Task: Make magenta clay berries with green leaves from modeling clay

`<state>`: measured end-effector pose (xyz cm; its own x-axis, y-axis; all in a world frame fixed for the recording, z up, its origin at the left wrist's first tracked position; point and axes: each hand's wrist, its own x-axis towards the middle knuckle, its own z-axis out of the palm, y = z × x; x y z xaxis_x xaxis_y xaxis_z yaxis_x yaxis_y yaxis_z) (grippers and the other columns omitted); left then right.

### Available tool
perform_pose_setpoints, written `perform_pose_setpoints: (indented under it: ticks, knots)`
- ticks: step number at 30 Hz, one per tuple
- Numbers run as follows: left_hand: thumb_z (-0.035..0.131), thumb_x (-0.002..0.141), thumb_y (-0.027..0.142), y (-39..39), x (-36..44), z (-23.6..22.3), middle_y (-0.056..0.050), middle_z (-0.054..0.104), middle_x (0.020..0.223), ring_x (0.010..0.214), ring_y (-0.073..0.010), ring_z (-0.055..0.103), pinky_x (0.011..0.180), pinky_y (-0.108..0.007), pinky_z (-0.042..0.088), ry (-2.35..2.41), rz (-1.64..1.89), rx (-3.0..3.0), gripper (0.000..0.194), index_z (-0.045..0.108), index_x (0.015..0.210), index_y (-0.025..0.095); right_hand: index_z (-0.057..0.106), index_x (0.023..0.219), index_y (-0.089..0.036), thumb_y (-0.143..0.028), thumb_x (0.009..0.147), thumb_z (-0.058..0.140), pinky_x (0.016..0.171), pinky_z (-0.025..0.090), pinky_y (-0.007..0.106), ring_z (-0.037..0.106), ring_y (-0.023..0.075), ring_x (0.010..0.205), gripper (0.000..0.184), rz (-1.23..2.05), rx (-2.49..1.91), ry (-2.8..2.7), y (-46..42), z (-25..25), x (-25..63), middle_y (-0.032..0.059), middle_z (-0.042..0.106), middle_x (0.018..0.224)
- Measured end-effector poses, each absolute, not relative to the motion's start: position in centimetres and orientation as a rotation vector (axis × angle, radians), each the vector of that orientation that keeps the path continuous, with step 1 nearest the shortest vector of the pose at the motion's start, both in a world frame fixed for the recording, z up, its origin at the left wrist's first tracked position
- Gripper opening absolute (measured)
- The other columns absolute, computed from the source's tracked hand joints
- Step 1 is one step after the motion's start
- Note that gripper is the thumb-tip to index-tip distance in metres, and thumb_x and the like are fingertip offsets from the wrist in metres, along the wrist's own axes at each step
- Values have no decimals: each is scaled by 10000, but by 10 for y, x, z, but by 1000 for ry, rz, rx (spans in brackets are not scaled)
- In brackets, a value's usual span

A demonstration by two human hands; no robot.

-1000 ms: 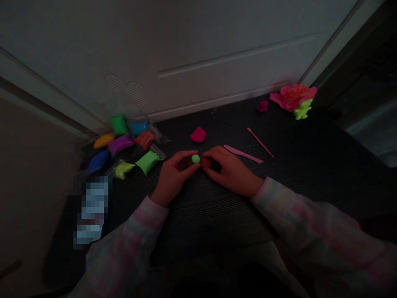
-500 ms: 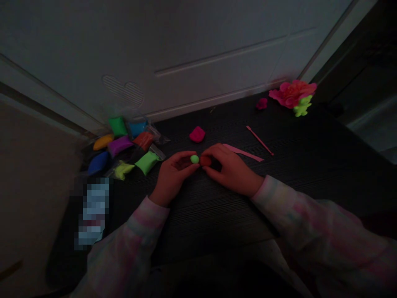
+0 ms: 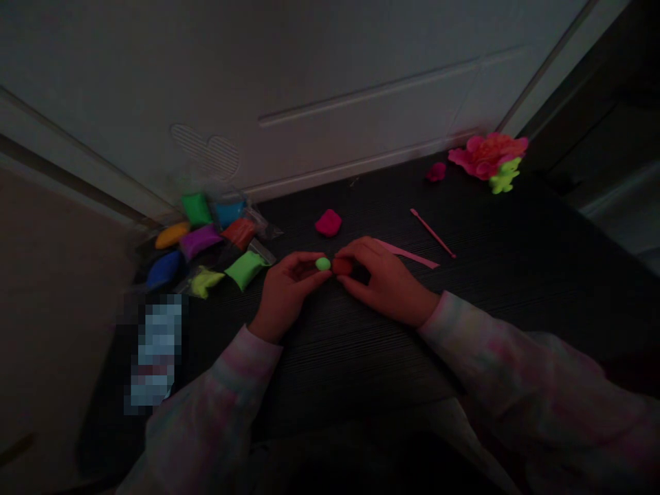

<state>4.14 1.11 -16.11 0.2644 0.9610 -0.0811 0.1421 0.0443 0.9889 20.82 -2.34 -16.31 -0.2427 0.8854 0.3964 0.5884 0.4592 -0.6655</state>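
Left hand: my grip (image 3: 324, 264) pinches the green ball (image 3: 323, 264).
Right hand: my grip (image 3: 341, 267) closes on the red lump (image 3: 342, 267), just beside the green ball, above the dark surface (image 3: 320, 371).

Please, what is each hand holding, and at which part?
The left hand holds a light green ball by its sides, between fingertips. The right hand pinches a red ball, gripped around its right side.

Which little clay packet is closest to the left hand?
The light green packet, right of the yellow one; no other lies so near the left hand.
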Motion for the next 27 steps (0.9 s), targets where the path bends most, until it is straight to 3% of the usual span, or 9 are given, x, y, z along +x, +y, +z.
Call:
perform_pose_setpoints:
  ticks: [10,14,17,22,27]
  knots:
    - [688,625,224,13,41,-166,-20,668,904,843,-139,614,811,-297,480,1121,938,1351,338,615,952,175,510,956,-166,-156,737,542,781,436,333,530,181,879,221,520,-1282,-1948,-24,-165,209,65,563,933]
    - [639,681,247,14,39,-166,-33,647,955,834,-138,604,777,-287,482,1141,941,1463,344,589,1014,180,488,1071,-140,-175,760,521,829,432,337,543,184,947,315,542,-1318,-1971,-23,-169,208,86,579,1037]
    - [597,719,267,13,37,-166,-34,634,917,791,-133,591,719,-264,476,1197,879,1675,278,597,981,173,494,1090,-149,-207,786,501,850,419,362,545,195,971,310,538,-1333,-2042,-23,-170,209,83,595,1069]
    - [577,717,234,14,33,-170,-18,580,898,711,-111,558,648,-246,447,1235,861,1773,233,547,942,179,544,943,-155,-218,754,533,787,431,364,554,201,878,199,549,-1414,-2066,-23,-167,210,68,618,941]
    - [534,707,177,17,31,-169,-14,558,887,733,-103,526,651,-234,415,1187,925,1561,147,495,849,171,518,1019,-143,-199,736,540,846,403,376,524,215,955,290,517,-1394,-2111,-24,-166,212,86,595,1009]
